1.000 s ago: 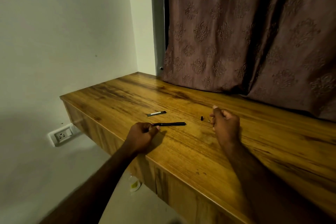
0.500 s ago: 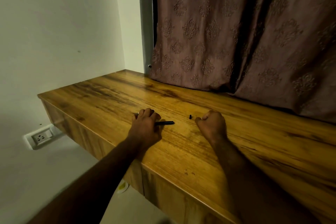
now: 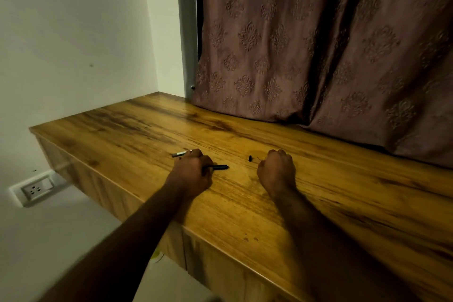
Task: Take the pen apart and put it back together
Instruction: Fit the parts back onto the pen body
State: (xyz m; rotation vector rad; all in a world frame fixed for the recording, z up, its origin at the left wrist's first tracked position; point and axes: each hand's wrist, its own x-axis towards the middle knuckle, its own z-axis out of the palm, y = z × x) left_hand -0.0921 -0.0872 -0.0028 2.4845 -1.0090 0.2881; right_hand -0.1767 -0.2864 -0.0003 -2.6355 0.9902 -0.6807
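The slim black pen barrel (image 3: 219, 167) lies on the glossy wooden bench (image 3: 245, 208), its left end under my left hand (image 3: 192, 173), whose fingers curl over it and hold it down. Just beyond those knuckles a short grey-and-white pen piece (image 3: 178, 154) pokes out to the left. A small black end piece (image 3: 250, 158) sits apart to the right, near my right hand (image 3: 277, 170), which is balled into a fist on the wood; nothing shows inside it. The pen is in pieces, so I judge the taking-apart is done or nearly so. Reassembly would call for lifting the barrel and lining up the loose pieces end to end. A brown patterned curtain (image 3: 318, 44) hangs behind.
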